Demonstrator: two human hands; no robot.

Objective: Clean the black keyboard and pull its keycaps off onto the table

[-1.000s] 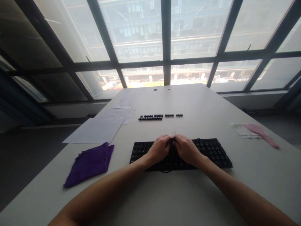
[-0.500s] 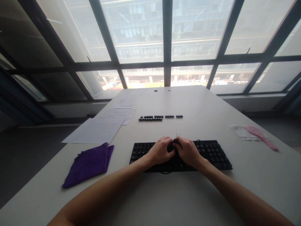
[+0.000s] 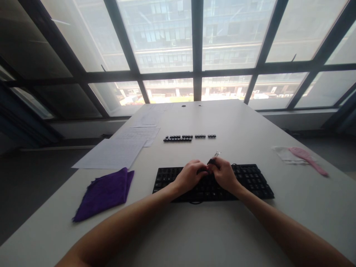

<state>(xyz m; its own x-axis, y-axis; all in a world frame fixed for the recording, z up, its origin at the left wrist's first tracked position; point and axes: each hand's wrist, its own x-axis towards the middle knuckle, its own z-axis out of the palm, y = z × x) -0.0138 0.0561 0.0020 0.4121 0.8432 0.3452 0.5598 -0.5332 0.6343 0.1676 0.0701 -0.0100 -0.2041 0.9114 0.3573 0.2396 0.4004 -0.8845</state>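
Note:
A black keyboard [image 3: 250, 181] lies flat on the white table, its middle covered by both hands. In my right hand [image 3: 224, 175] is a small tool with a black handle and thin wire prongs, which looks like a keycap puller [image 3: 212, 161]; the fingers are closed round it and the prongs point up and away. My left hand [image 3: 191, 176] is closed over the keys, its fingertips meeting the right hand's. What it pinches, if anything, is hidden. Beyond the keyboard, several loose black keycaps [image 3: 178, 138] stand in short rows.
A folded purple cloth [image 3: 104, 194] lies left of the keyboard. Behind it, printed paper sheets [image 3: 111, 154] run along the left edge. At right, a pink brush-like thing [image 3: 308, 159] rests partly on a white cloth or tissue [image 3: 286, 154]. Windows [image 3: 167, 37] stand beyond the table.
The puller in my right hand has tilted to the right, and its wire prongs now show more clearly. My left fingers have shifted slightly away from it. The keycap rows look the same.

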